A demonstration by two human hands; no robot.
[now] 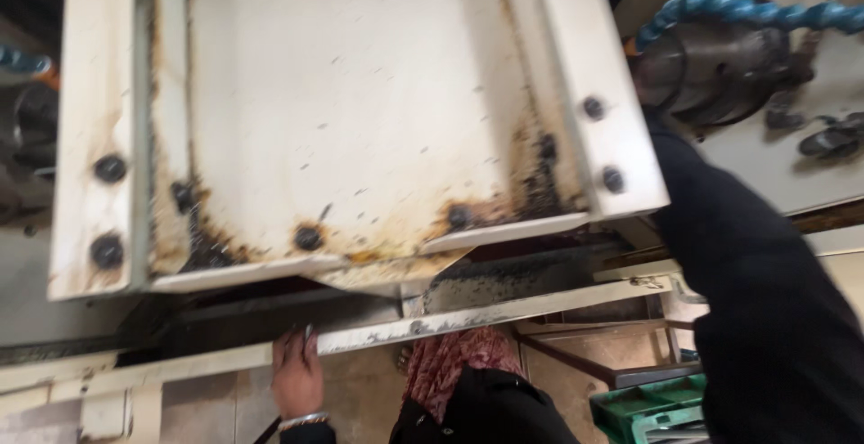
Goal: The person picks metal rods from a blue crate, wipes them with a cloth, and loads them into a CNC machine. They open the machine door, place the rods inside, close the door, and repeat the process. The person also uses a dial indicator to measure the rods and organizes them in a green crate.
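My left hand (297, 376) grips the machine's cream steel rail (468, 318): rigid, heavy, greasy-looking. Right sleeve (765, 318) reaches up; that grip's hidden.

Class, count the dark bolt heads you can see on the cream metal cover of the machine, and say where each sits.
8 bolt heads: two on the left flange, one on the inner left, two along the bottom edge, three on the right. Rust may hide others.

L hand (297, 374) fingers curled, gripping; R arm (756, 300) raised, hand hidden.
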